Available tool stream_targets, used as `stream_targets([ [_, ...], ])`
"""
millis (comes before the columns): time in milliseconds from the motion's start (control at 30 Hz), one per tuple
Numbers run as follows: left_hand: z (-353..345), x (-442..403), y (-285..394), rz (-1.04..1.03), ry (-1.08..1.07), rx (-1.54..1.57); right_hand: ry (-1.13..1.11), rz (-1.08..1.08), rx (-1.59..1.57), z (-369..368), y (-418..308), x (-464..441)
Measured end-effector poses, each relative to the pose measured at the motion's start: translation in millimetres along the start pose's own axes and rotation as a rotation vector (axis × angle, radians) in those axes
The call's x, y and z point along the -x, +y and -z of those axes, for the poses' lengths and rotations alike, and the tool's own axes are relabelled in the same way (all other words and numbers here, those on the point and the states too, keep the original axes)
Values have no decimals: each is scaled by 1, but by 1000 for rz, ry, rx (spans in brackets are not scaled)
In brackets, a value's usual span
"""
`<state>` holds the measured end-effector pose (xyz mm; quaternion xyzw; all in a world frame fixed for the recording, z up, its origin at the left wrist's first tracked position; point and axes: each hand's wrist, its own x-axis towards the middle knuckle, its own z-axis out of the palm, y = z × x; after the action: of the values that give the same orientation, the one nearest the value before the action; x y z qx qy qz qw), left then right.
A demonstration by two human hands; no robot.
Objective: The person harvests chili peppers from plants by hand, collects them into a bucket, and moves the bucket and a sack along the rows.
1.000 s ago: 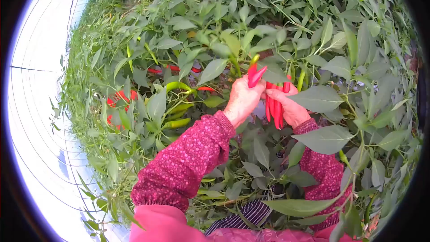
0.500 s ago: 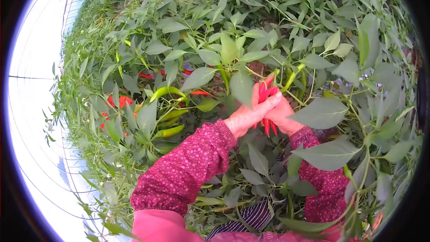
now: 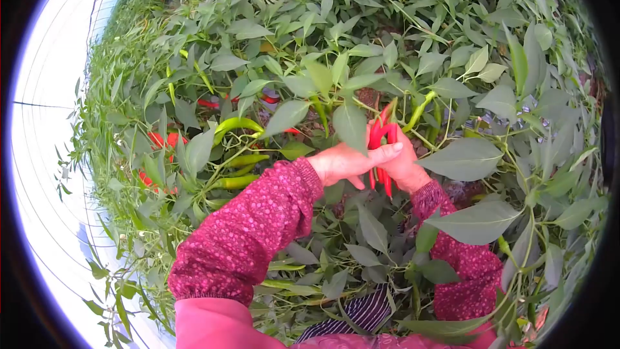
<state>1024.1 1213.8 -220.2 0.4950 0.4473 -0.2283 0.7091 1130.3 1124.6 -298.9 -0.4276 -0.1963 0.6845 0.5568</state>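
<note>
A bunch of red chili peppers (image 3: 382, 134) sits in my right hand (image 3: 407, 167), whose fingers are closed around it. Thin red tips hang out below the grip. My left hand (image 3: 342, 163) is against the bunch from the left. Its thumb stretches across the peppers toward my right hand, and another finger points down apart from it; a leaf (image 3: 350, 126) hangs just above. To the left, a curved green pepper (image 3: 237, 125) and several yellow-green peppers (image 3: 236, 182) hang on a plant. Another green pepper (image 3: 423, 110) hangs just above my right hand.
Dense pepper plants surround both arms. Broad leaves (image 3: 471, 223) lie over my right forearm. More red peppers (image 3: 166, 140) show among the foliage at left. Pale sheeting (image 3: 45, 174) with dark lines runs along the left edge. Striped cloth (image 3: 358, 313) lies at the bottom.
My left hand has drawn slightly left and its fingers have loosened from the bunch, showing more of the red peppers. My right hand stays almost in place with them.
</note>
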Motion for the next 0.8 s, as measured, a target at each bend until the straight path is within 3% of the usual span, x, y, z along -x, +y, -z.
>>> stream_targets([
  [100,25,2,6,-2,-77,-125,137,-9,-38,14,15,-12],
  [167,51,7,-4,-82,16,-85,234,34,34,19,-6,-15],
  [233,87,8,-20,-166,188,-368,357,135,122,30,-18,-25],
  [300,117,13,-31,-30,390,-552,432,217,38,40,-29,-35],
  [333,129,11,-38,-5,449,-551,405,180,-147,44,-36,-38],
  [400,138,6,-54,10,554,-113,335,155,-227,56,-46,-40],
  [500,136,-10,-71,-27,502,13,285,103,-271,61,-49,-37],
  [600,143,-28,-86,-109,576,-281,245,82,-333,62,-47,-30],
  [667,155,-41,-88,-296,786,-377,223,81,-361,62,-47,-28],
  [733,170,-49,-80,-292,1010,-648,215,122,-368,63,-48,-27],
  [800,178,-41,-48,-187,1049,-647,205,119,-386,66,-47,-25],
])
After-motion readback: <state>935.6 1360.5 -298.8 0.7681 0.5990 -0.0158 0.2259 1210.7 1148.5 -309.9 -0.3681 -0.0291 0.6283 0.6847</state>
